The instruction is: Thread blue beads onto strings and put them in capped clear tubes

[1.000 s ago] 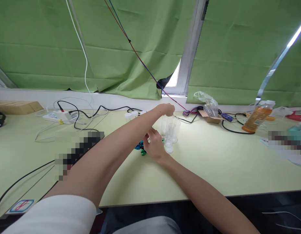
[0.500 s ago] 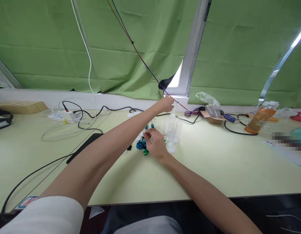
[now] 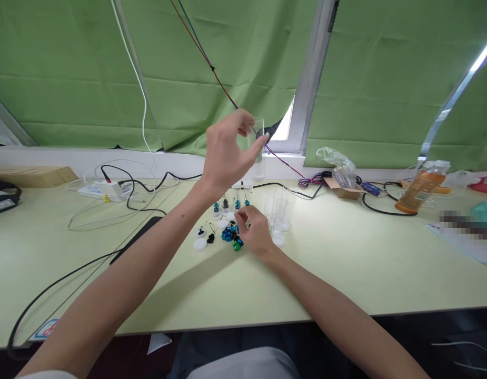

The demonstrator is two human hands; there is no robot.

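Note:
My left hand (image 3: 229,152) is raised above the back of the table, thumb and fingers closed around a clear plastic tube (image 3: 259,166) held upright. Lower down, my right hand (image 3: 254,229) pinches thumb and fingers together beside the blue, black and green shiny pieces (image 3: 231,233); whatever sits between its fingertips is too small to make out. Behind it stand several small blue-and-dark pieces on white round caps (image 3: 217,215), thin stems rising from them. A white cap (image 3: 200,244) and a black piece (image 3: 210,239) lie left of the heap.
More clear tubes (image 3: 282,210) stand right of my right hand, by a white cap (image 3: 278,241). Farther right are a cardboard box (image 3: 344,190) with a plastic bag and an orange bottle (image 3: 420,189). A power strip (image 3: 105,189) and cables lie at left.
My left hand has moved left and up from the standing tubes, bringing a clear tube with it. The white caps and standing pieces behind its arm now show. My right hand has barely moved.

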